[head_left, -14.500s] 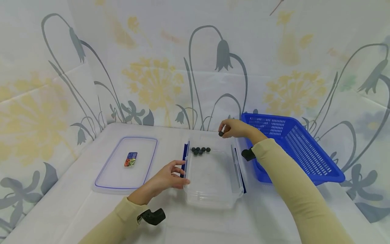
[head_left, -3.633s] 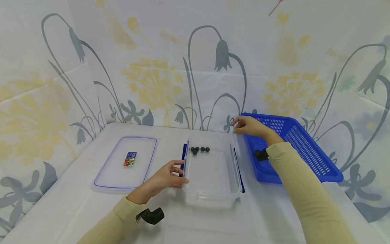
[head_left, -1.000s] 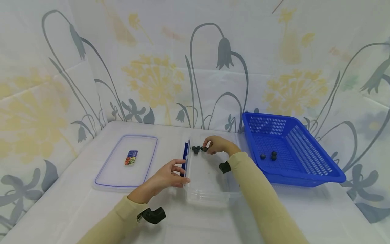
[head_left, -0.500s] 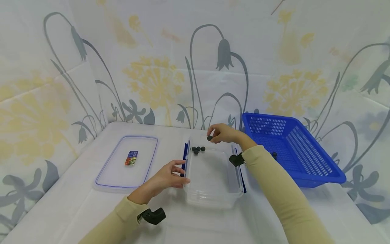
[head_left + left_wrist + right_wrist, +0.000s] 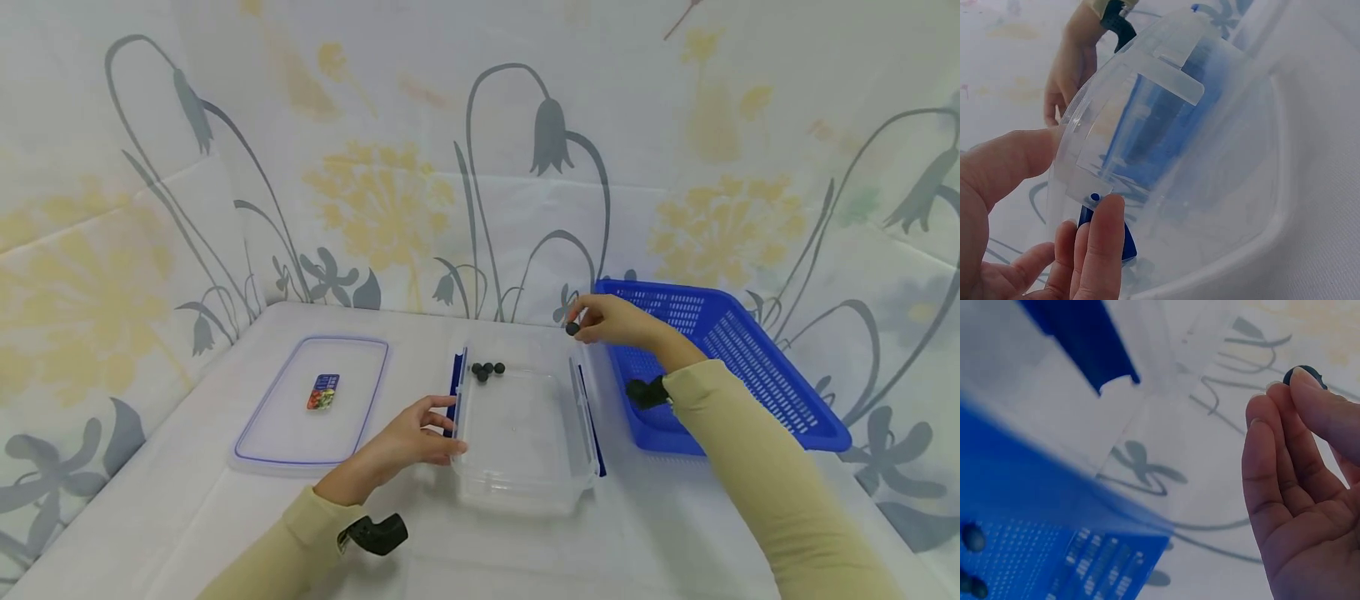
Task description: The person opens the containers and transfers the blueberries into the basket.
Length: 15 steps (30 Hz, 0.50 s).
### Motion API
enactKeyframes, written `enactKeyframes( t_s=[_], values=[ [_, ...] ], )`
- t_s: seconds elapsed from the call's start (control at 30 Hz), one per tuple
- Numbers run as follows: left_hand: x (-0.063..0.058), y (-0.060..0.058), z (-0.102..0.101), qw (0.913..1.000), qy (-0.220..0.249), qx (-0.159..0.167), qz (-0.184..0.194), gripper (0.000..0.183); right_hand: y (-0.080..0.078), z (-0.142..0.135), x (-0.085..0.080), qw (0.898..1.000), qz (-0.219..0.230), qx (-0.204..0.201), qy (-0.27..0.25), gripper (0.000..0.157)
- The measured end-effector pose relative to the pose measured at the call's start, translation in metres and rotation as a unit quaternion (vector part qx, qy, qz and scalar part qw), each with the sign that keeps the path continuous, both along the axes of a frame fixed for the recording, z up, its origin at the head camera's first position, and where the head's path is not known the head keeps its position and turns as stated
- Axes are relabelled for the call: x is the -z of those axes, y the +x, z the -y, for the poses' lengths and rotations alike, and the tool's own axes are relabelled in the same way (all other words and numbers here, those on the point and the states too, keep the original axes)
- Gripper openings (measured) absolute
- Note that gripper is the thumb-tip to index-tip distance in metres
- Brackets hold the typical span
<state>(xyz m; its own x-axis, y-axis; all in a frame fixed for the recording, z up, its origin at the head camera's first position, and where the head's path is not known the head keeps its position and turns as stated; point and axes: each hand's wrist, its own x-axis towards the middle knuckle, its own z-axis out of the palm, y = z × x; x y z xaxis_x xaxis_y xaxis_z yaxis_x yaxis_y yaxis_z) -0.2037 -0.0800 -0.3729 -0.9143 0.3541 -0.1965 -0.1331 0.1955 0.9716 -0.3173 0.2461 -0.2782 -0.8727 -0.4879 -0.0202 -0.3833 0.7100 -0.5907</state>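
Note:
In the head view, my left hand (image 5: 411, 435) grips the left side wall of a clear plastic food container (image 5: 517, 493), thumb and fingers on either side of it by the dark blue clip (image 5: 1129, 244). My right hand (image 5: 613, 322) pinches one dark blueberry (image 5: 573, 328) between thumb and fingertips. It is raised between the container's far right corner and the blue basket. Inside the container, several blueberries (image 5: 483, 377) sit together at the far left corner. The right wrist view shows the pinched blueberry (image 5: 1297, 374) close up.
The blue perforated basket (image 5: 780, 379) stands to the right, tilted by perspective behind my right forearm; blueberries (image 5: 972, 537) lie on its floor in the right wrist view. A clear lid with a blue seal (image 5: 281, 437) and a printed label (image 5: 323, 392) lies at the left.
My right hand has taken a blueberry from the cluster in the container, lifted it and carried it right towards the basket. The container holds fewer than before. My left hand stays put.

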Motion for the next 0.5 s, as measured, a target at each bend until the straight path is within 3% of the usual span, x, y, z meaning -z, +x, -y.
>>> enactKeyframes(
  t_s=[0.3, 0.5],
  values=[
    [0.0, 0.0, 0.0, 1.0, 0.002, 0.005, -0.002, 0.073, 0.016, -0.051, -0.005, 0.999, -0.021, 0.042, 0.011, 0.025],
    [0.001, -0.001, 0.001, 1.0, 0.001, 0.004, -0.001, 0.074, 0.015, -0.081, 0.001, 0.998, -0.021, 0.054, 0.023, 0.024]
  ],
)
